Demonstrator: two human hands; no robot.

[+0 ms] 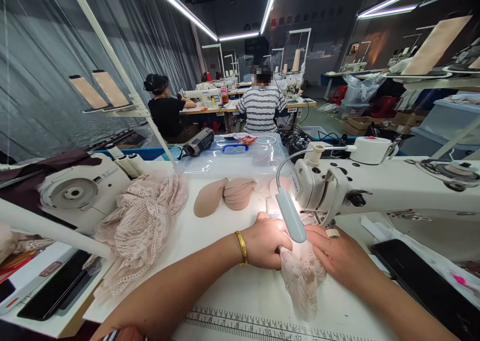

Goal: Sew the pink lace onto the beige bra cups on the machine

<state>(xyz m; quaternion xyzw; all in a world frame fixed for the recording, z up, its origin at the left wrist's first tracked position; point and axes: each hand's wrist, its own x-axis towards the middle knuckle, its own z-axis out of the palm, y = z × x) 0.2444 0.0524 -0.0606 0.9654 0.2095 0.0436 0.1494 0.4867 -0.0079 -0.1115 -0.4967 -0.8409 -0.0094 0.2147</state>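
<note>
A pale pink lace piece point(303, 281) lies under the sewing machine's head point(313, 183) and hangs toward me. My left hand point(265, 241), with a gold bangle at the wrist, is closed on its left edge, the fingers curled and partly hidden. On the opposite side my right hand point(333, 251) rests with its fingers stretched flat on the lace, close to the presser area. A grey gooseneck lamp point(290, 216) lights this spot and covers part of the lace and fingertips. The needle is hidden from view.
Left of my hands lie beige bra cups point(239, 193) and a heap of lace point(138, 216). A clear plastic box lid point(202, 166) stands behind them. A black phone point(423, 281) is at right, a printed ruler point(240, 323) in front. Two people sit at machines farther off.
</note>
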